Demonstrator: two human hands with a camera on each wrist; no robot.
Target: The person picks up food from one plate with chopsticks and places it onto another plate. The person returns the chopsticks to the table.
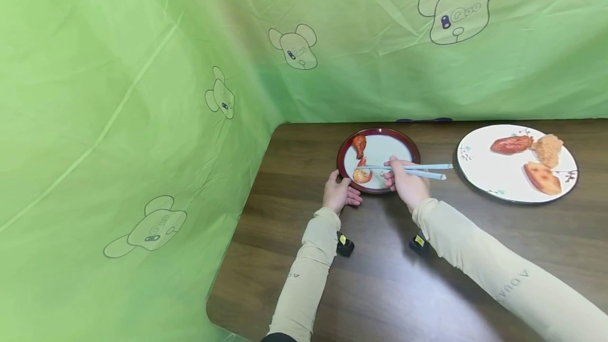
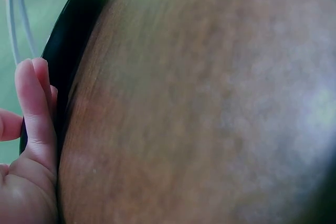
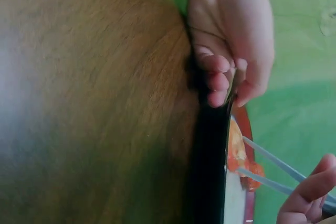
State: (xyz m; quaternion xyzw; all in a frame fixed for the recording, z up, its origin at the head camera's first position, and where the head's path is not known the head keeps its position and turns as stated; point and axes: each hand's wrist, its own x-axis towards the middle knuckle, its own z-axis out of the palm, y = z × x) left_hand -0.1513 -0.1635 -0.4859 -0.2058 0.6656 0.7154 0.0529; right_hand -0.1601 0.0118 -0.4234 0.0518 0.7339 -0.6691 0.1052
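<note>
In the head view, my right hand point(image 1: 409, 186) holds a pair of light blue chopsticks point(image 1: 429, 167) over a round plate point(image 1: 391, 146) with a dark red rim. The chopstick tips are at a shrimp point(image 1: 362, 176) lying on that plate. A reddish drumstick point(image 1: 359, 144) lies behind the shrimp. My left hand point(image 1: 337, 193) is at the plate's near left edge. The right wrist view shows the left hand's thumb and fingers point(image 3: 218, 80) pinching the rim, and the chopsticks point(image 3: 273, 158) against the shrimp. Whether the tips grip it is unclear.
To the right stands a white plate point(image 1: 494, 173) with a reddish wing point(image 1: 512, 144), a breaded fried piece point(image 1: 548, 150) and a browned flat piece point(image 1: 542, 178). Both plates rest on a brown wooden table point(image 1: 380, 278). Green curtains point(image 1: 332, 88) stand behind and to the left.
</note>
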